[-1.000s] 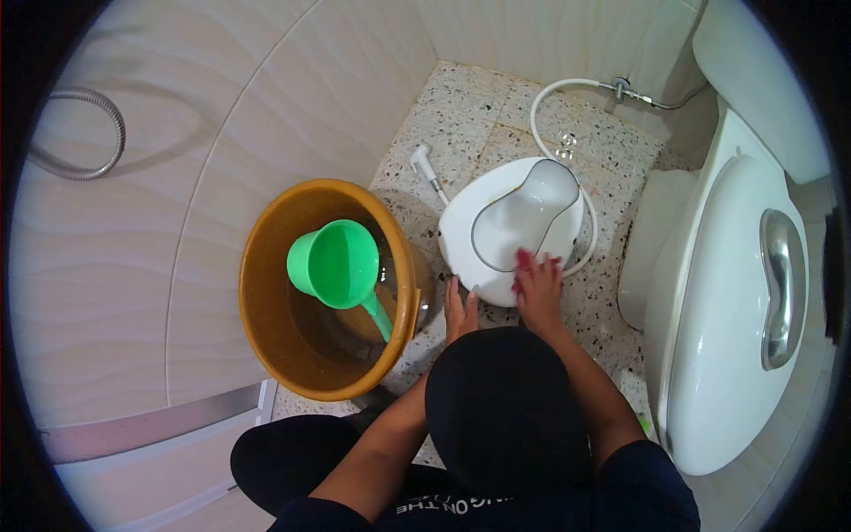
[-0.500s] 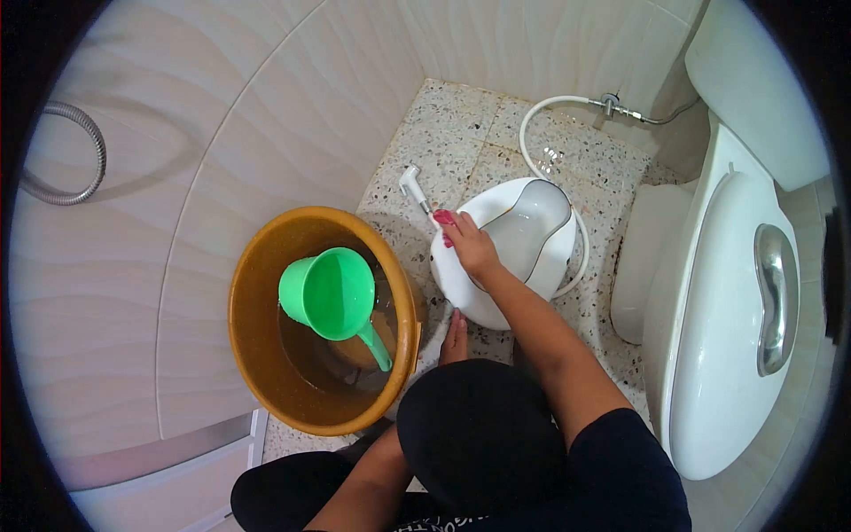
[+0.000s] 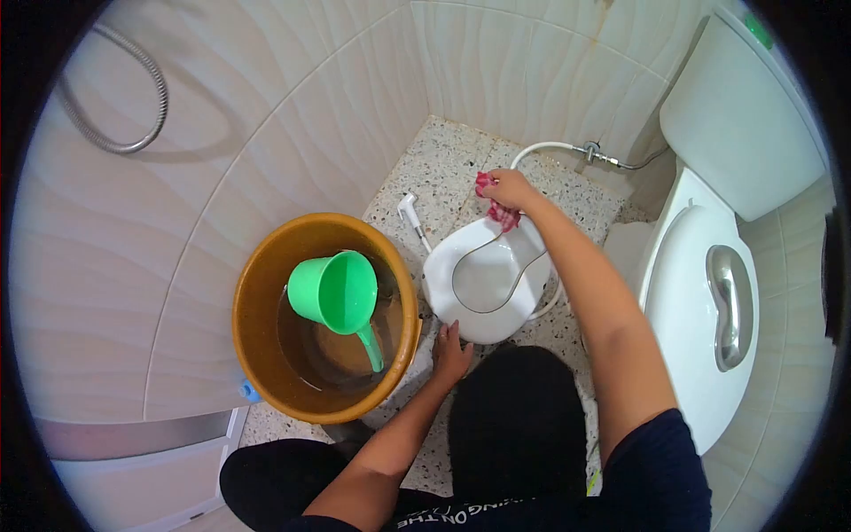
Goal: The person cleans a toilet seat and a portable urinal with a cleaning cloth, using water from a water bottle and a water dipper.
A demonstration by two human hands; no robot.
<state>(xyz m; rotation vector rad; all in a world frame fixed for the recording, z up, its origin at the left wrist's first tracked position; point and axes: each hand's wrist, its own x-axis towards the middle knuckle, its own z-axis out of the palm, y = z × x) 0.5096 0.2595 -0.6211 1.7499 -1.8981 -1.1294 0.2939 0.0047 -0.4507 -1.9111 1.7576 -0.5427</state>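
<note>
A white bedpan-like potty (image 3: 432, 282) sits on the floor in front of me, its rounded opening edged by a thin dark line. My right hand (image 3: 512, 189) is closed on a wet-looking red and pink cloth (image 3: 503, 216) over the potty's far rim. Part of the cloth hangs down onto that rim. At the near edge, my left hand (image 3: 453, 356) holds the potty, fingertips against its side; part of its grip is hidden from above.
To the left stands a brown bucket (image 3: 250, 341) with water and a green dipper (image 3: 341, 288) in it. A white bidet sprayer (image 3: 409, 209) lies on the floor, its hose running behind the potty to a wall valve (image 3: 591, 153). A white toilet (image 3: 691, 310) stands on the right.
My right hand has moved with the cloth from the potty's left rim to its far rim. The potty appears turned or tilted, and more of my left hand shows at its near edge.
</note>
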